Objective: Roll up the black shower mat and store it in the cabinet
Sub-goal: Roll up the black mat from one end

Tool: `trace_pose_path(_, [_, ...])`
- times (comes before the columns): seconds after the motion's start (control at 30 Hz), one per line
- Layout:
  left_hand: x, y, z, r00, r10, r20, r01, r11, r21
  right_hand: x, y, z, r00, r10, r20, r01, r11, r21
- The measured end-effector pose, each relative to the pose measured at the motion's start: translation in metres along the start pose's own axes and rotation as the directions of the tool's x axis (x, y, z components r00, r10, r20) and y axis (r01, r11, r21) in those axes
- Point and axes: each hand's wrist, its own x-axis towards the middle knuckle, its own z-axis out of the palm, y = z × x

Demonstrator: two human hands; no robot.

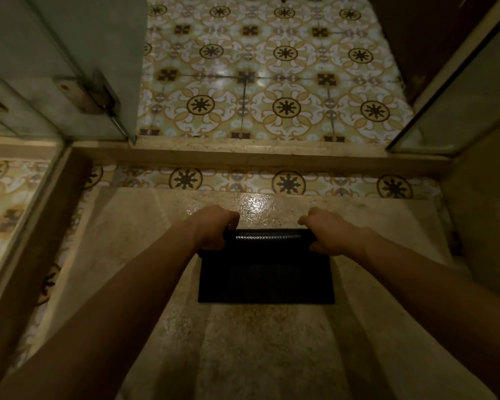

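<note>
The black shower mat (266,278) lies on the speckled stone shower floor, partly rolled. Its far edge is curled into a roll whose ribbed surface shines under the light. The rest of the mat lies flat toward me. My left hand (214,226) is closed on the roll's left end. My right hand (329,233) is closed on the roll's right end. Both forearms reach in from the bottom of the view. No cabinet is in view.
A raised stone threshold (257,157) crosses the view beyond the mat, with patterned floor tiles (272,67) past it. A glass shower door with a metal hinge (90,93) stands at the left. Another glass panel (459,96) stands at the right.
</note>
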Motion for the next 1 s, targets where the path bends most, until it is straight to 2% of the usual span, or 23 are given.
trace_pose_path(0.17, [0.003,-0.002,0.009,0.999,0.028,-0.037,-0.026,0.999,0.046,-0.006,0.0,-0.002,0.998,-0.018,0.056,0.018,1.0,0.011])
trace_pose_path(0.33, [0.0,-0.004,0.011,1.0,-0.021,0.022,0.022,0.998,-0.067,-0.008,0.003,-0.01,0.995,0.016,0.095,-0.028,0.991,0.127])
trace_pose_path(0.57, [-0.002,0.006,0.016,1.0,-0.006,0.017,0.003,0.99,0.141,-0.016,0.001,-0.004,0.998,-0.028,0.056,0.024,0.997,0.072])
trace_pose_path(0.67, [-0.004,0.007,0.016,0.999,-0.008,0.043,0.003,0.991,0.131,-0.017,0.005,-0.009,0.995,-0.009,0.104,-0.005,0.991,0.135])
trace_pose_path(0.77, [-0.01,0.007,0.016,0.996,-0.006,0.088,-0.004,0.994,0.112,-0.016,0.001,-0.005,0.997,0.006,0.076,-0.015,0.992,0.121])
trace_pose_path(0.9, [-0.015,0.011,0.017,0.996,0.054,0.078,-0.07,0.971,0.23,-0.018,0.001,0.0,0.999,0.015,0.033,-0.018,0.996,0.091])
trace_pose_path(1.0, [-0.018,0.008,0.015,0.993,0.074,0.093,-0.089,0.982,0.167,-0.021,0.002,0.0,0.997,-0.024,0.074,0.017,0.996,0.089])
